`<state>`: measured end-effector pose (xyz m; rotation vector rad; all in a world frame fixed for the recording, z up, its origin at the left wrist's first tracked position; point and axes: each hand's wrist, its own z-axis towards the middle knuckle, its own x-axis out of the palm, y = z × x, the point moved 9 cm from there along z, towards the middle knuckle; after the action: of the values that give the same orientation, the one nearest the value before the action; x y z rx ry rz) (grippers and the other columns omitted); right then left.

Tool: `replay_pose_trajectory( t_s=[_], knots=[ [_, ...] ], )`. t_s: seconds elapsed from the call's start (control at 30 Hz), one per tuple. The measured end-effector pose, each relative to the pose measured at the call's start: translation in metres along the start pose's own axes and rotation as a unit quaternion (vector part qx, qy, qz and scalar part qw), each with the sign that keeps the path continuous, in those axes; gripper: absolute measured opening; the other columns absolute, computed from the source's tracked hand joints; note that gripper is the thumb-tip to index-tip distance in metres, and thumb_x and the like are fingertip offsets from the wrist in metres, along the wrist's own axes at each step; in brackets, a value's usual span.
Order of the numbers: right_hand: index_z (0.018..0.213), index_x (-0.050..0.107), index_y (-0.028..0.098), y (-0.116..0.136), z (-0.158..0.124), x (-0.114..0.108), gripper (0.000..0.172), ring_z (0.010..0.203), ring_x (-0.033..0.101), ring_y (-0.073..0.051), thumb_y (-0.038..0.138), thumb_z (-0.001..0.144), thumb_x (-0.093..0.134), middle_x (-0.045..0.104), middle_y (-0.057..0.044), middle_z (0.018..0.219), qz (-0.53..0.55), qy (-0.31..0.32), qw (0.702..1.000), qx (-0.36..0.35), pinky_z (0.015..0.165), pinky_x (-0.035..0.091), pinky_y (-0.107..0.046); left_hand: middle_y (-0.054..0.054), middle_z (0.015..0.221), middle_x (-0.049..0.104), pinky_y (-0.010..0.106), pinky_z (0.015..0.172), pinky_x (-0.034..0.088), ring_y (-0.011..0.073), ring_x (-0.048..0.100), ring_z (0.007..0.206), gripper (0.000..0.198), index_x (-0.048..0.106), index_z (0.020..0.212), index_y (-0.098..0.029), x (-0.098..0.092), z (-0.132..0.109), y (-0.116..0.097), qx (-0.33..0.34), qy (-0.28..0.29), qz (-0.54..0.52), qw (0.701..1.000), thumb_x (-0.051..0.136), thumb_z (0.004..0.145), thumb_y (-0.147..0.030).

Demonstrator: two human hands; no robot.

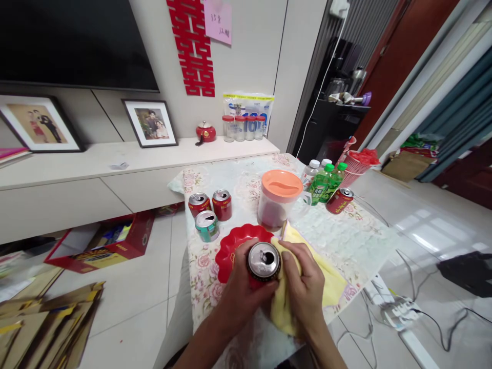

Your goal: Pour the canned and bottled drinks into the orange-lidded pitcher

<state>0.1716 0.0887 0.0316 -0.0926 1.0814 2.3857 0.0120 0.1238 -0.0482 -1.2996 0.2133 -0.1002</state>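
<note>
My left hand [246, 292] is wrapped round an opened drink can [263, 259], its silver top tilted toward me. In my right hand [303, 277] a yellow cloth [282, 302] is bunched against the can's right side, and part of it trails over the table to the right. Behind the can lies a red scalloped plate [240, 234], partly hidden by my left hand. Two opened red cans [222, 205] and an opened teal can [207, 226] stand at the left. Just beyond my hands is a clear pitcher [272, 210] with an orange lid.
At the table's right stand several bottles [323, 184], a red can [340, 200] lying tilted, and a pink basket [351, 171]. Power strips and cables [400, 310] lie on the floor at right. A red box [111, 241] and flattened cardboard [49, 328] are at left.
</note>
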Motion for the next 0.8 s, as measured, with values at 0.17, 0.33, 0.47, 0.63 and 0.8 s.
replay_pose_trajectory(
  t_s=[0.17, 0.33, 0.47, 0.63, 0.8],
  knots=[
    [0.116, 0.075, 0.017, -0.027, -0.01, 0.007, 0.02, 0.102, 0.064, -0.008, 0.018, 0.118, 0.055, 0.065, 0.0, 0.109, 0.031, 0.0, 0.998, 0.049, 0.092, 0.049, -0.013, 0.009, 0.152, 0.064, 0.051, 0.12, 0.057, 0.0346, 0.066, 0.14, 0.078, 0.05, 0.153, -0.036, 0.01, -0.001, -0.034, 0.002, 0.052, -0.104, 0.993, 0.09, 0.088, -0.055],
    [0.118, 0.076, 0.017, -0.024, -0.025, 0.007, 0.022, 0.101, 0.065, -0.007, 0.019, 0.12, 0.054, 0.065, 0.0, 0.11, 0.044, -0.013, 0.996, 0.081, 0.091, 0.05, -0.011, 0.012, 0.156, 0.063, 0.049, 0.122, 0.056, 0.0345, 0.065, 0.143, 0.084, 0.044, 0.159, -0.035, 0.013, -0.001, -0.034, -0.024, 0.04, -0.148, 0.988, 0.086, 0.09, -0.058],
    [0.125, 0.073, 0.018, -0.002, -0.027, 0.001, 0.018, 0.106, 0.066, -0.009, 0.019, 0.12, 0.056, 0.064, -0.001, 0.115, 0.05, -0.021, 0.995, 0.083, 0.095, 0.051, -0.012, 0.015, 0.161, 0.058, 0.053, 0.127, 0.049, 0.0373, 0.059, 0.148, 0.09, 0.042, 0.16, -0.03, 0.01, -0.001, -0.025, -0.037, 0.012, -0.15, 0.988, 0.089, 0.088, -0.056],
    [0.132, 0.069, 0.021, 0.031, -0.018, -0.01, 0.02, 0.109, 0.061, -0.01, 0.017, 0.119, 0.054, 0.062, -0.001, 0.118, 0.016, -0.039, 0.999, 0.017, 0.097, 0.049, -0.014, 0.014, 0.156, 0.062, 0.052, 0.127, 0.048, 0.0359, 0.061, 0.145, 0.088, 0.044, 0.159, -0.029, 0.019, -0.008, -0.017, -0.07, 0.032, -0.186, 0.98, 0.091, 0.087, -0.044],
    [0.128, 0.075, 0.021, 0.011, -0.005, -0.014, 0.021, 0.099, 0.061, -0.01, 0.028, 0.12, 0.057, 0.061, -0.001, 0.106, 0.038, -0.037, 0.997, 0.061, 0.088, 0.047, -0.015, 0.011, 0.15, 0.066, 0.048, 0.121, 0.055, 0.0335, 0.067, 0.139, 0.082, 0.05, 0.156, -0.03, 0.034, -0.018, -0.02, -0.077, 0.065, -0.242, 0.965, 0.09, 0.084, -0.029]
  ],
)
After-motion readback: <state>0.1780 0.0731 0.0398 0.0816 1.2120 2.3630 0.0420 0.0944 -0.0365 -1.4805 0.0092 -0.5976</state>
